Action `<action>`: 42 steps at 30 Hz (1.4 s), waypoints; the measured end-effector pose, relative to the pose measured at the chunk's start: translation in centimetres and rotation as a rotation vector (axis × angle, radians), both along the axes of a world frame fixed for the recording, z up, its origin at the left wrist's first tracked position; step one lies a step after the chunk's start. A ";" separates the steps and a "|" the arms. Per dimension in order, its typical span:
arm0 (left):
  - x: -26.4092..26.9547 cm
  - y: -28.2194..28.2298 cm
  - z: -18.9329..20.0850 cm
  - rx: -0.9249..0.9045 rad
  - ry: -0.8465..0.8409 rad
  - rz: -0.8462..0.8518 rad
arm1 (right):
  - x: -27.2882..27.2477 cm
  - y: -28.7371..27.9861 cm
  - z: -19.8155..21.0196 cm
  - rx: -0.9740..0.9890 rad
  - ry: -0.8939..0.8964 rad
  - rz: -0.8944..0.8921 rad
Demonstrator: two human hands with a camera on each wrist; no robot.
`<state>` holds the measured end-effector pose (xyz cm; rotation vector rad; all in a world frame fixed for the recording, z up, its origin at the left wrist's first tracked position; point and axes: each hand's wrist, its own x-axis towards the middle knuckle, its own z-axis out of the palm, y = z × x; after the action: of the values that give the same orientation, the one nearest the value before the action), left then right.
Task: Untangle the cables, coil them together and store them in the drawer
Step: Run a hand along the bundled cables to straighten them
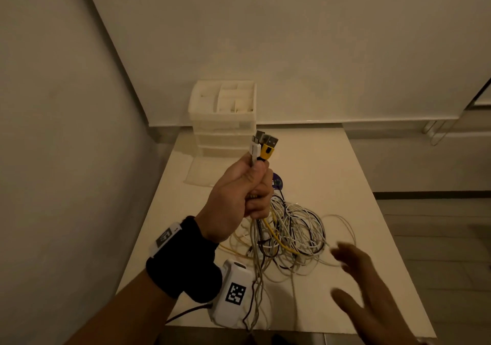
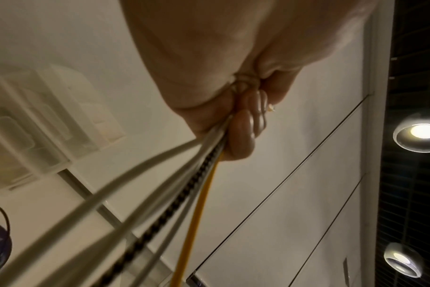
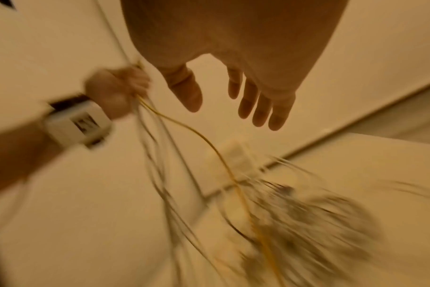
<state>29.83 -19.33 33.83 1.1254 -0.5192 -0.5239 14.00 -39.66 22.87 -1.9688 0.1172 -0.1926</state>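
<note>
Left hand [image 1: 239, 198] grips cables [image 1: 289, 235] upright; right hand [image 1: 366, 291] spread, empty

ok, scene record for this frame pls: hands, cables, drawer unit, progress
left hand: raised, grips the plug ends of several cables in a fist
right hand: fingers spread, holds nothing, over the table near the pile
cables: white, yellow and dark, hang from the fist to a tangled pile on the table
drawer unit: translucent, at the far left of the table; one drawer appears pulled out
progress: ends gathered, not yet coiled or stored
</note>
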 end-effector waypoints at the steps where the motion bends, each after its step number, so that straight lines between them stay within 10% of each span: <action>1: -0.3 -0.2 0.0 -0.002 -0.003 -0.001 | 1.7 1.8 0.9 -0.026 -0.023 0.066; 15: -2.2 5.3 -0.3 -0.144 0.030 0.256 | 6.6 12.4 -0.1 -0.081 -0.185 0.535; 30: -1.6 8.6 0.9 -0.309 0.006 0.289 | 3.8 11.0 -12.6 -0.309 0.320 0.719; 42: -3.0 10.5 -2.4 -0.212 0.073 0.352 | 7.2 9.7 -10.2 -0.486 0.477 0.963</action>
<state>26.87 -8.81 31.47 0.9632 -0.2954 -0.1970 21.20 -29.98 12.63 -2.2854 -0.6175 0.9513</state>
